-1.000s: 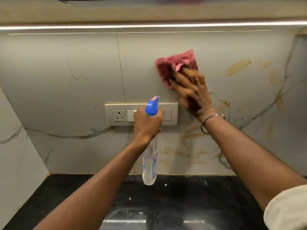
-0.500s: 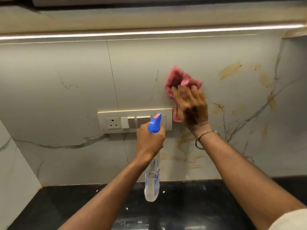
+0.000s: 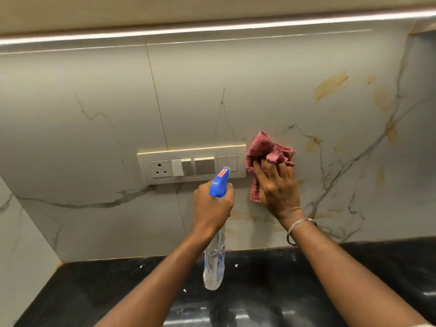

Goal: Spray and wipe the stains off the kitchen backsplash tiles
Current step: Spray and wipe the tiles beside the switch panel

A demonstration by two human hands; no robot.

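Observation:
My right hand (image 3: pixel 277 187) presses a crumpled pink cloth (image 3: pixel 266 151) flat against the marble-look backsplash tile (image 3: pixel 259 90), just right of the switch plate. My left hand (image 3: pixel 212 206) grips the neck of a clear spray bottle (image 3: pixel 214 263) with a blue trigger head (image 3: pixel 219 184), held upright in front of the wall below the switches. Yellow-brown stains (image 3: pixel 330 84) streak the tile to the upper right, and fainter ones (image 3: pixel 250 217) lie under my hands.
A cream switch plate (image 3: pixel 192 165) with a socket and several switches sits on the wall left of the cloth. A black stone counter (image 3: pixel 354 267) runs along the bottom. A side wall (image 3: pixel 21 244) closes the left corner. A light strip (image 3: pixel 212 27) glows overhead.
My right hand has dragged the cloth down the tile, from well above the switch plate to level with it. My left hand and the bottle kept their place below the switches.

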